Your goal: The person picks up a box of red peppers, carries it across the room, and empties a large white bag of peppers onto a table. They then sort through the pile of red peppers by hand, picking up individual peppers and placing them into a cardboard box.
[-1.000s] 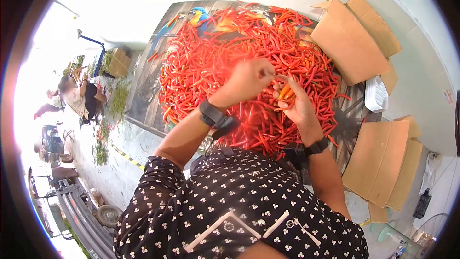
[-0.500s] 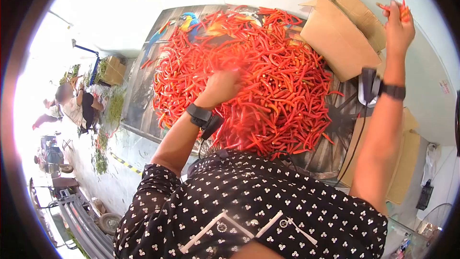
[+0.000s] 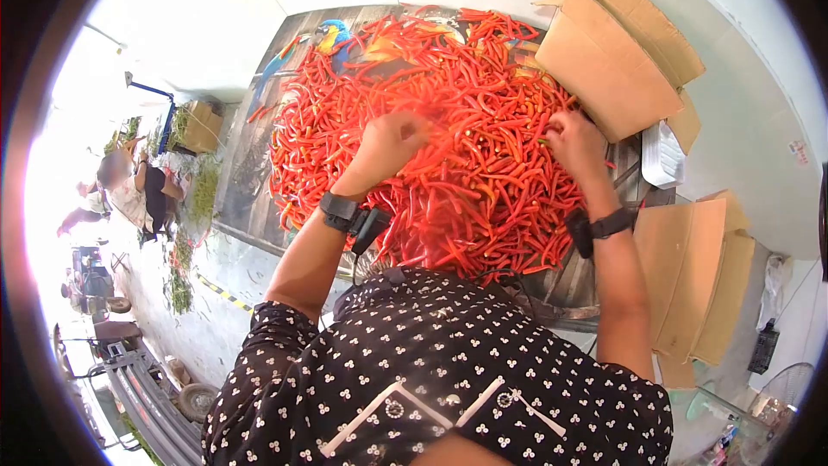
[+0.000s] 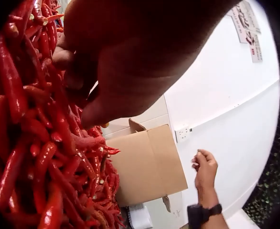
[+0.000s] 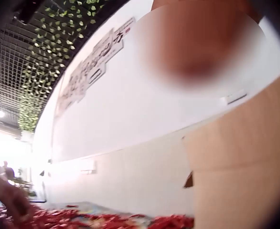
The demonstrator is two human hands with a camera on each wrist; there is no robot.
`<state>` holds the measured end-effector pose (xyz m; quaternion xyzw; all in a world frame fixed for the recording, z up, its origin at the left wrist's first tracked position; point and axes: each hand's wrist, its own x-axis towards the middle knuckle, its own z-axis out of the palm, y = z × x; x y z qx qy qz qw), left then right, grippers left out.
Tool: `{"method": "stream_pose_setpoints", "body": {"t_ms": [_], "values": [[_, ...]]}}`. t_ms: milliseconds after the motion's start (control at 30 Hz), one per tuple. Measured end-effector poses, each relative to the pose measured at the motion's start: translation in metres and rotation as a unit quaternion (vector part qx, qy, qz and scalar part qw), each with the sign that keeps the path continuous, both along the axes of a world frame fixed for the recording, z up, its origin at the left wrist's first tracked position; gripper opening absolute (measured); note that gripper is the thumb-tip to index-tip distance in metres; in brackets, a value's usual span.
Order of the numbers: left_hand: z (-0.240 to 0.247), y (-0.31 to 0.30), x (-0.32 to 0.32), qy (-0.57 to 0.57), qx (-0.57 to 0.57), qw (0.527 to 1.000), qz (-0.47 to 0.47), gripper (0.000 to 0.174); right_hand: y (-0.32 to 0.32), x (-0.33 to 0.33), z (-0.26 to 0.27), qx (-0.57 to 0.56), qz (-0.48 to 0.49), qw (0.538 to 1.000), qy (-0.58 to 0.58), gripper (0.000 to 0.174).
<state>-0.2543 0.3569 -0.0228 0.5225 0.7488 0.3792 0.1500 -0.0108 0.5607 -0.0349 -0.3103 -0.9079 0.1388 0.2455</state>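
Note:
A broad heap of red chili peppers [image 3: 483, 198] covers the table. My left hand [image 3: 392, 145] is over the middle of it, fingers bent down and thumb near the index finger. In the left wrist view the left hand's fingertips [image 4: 63, 58] are right among the chilies; what lies between them is hidden. My right hand [image 3: 578, 145] hovers over the heap's right edge with loosely curled fingers, beside the cardboard box. The left wrist view shows the right hand [image 4: 206, 168] raised, with no chili visible in it. Only a blurred part of it appears in the right wrist view.
An upright cardboard box [image 3: 612, 69] stands at the back right, with a white plastic tray [image 3: 662, 155] beside it. Another cardboard box [image 3: 690, 280] is nearer on the right. Bare tabletop [image 3: 241, 185] shows at the left. A person [image 3: 134, 181] sits in the left background.
My hands were together around several chilies; then the right hand carried chilies far out above the box. It is back at the heap's right edge, while the left remains over the chilies.

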Motion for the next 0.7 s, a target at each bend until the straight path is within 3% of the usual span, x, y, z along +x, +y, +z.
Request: {"method": "stream_pose_setpoints", "body": {"t_ms": [67,100,200,333,433,467,500,533,567,600,667,700], "values": [[0.013,-0.001,0.005,-0.079,-0.013,0.997,0.012,0.021,-0.011,0.004,-0.026,-0.005,-0.037,0.998,-0.047,0.015],[0.012,0.000,0.005,-0.078,-0.014,0.997,0.012,0.021,-0.013,0.004,-0.036,-0.011,-0.074,0.993,-0.096,0.016],[0.001,0.004,0.003,-0.082,0.022,0.996,-0.008,0.019,-0.007,0.003,-0.054,-0.031,-0.089,0.990,-0.100,0.019],[-0.014,0.010,0.013,-0.073,0.053,0.994,-0.059,0.016,-0.012,0.003,-0.041,-0.055,-0.074,0.983,-0.158,0.020],[-0.006,0.008,0.025,-0.106,0.026,0.993,-0.056,0.018,-0.029,0.001,-0.014,0.016,-0.081,0.997,-0.003,0.024],[0.001,0.008,0.028,-0.111,-0.002,0.992,-0.061,0.019,-0.033,-0.004,-0.013,0.016,-0.073,0.997,-0.003,0.024],[0.004,0.011,0.032,-0.116,-0.029,0.990,-0.070,0.019,-0.037,-0.009,-0.011,-0.169,-0.062,0.981,0.076,0.024],[0.004,0.015,0.038,-0.115,-0.026,0.991,-0.067,0.019,-0.042,-0.013,-0.010,-0.346,-0.049,0.925,0.151,0.024],[0.002,0.019,0.045,-0.086,0.003,0.994,-0.074,0.019,-0.057,-0.023,-0.009,-0.542,-0.015,0.797,0.266,0.022],[0.002,0.022,0.052,-0.056,0.033,0.995,-0.082,0.020,-0.067,-0.030,-0.007,-0.653,-0.004,0.702,0.284,0.021],[0.008,0.022,0.056,-0.099,0.046,0.990,-0.091,0.021,-0.091,-0.048,0.005,-0.772,-0.064,0.541,0.327,0.022],[0.009,0.023,0.053,-0.082,0.071,0.990,-0.089,0.022,-0.093,-0.048,0.003,-0.772,-0.062,0.542,0.326,0.022]]}}
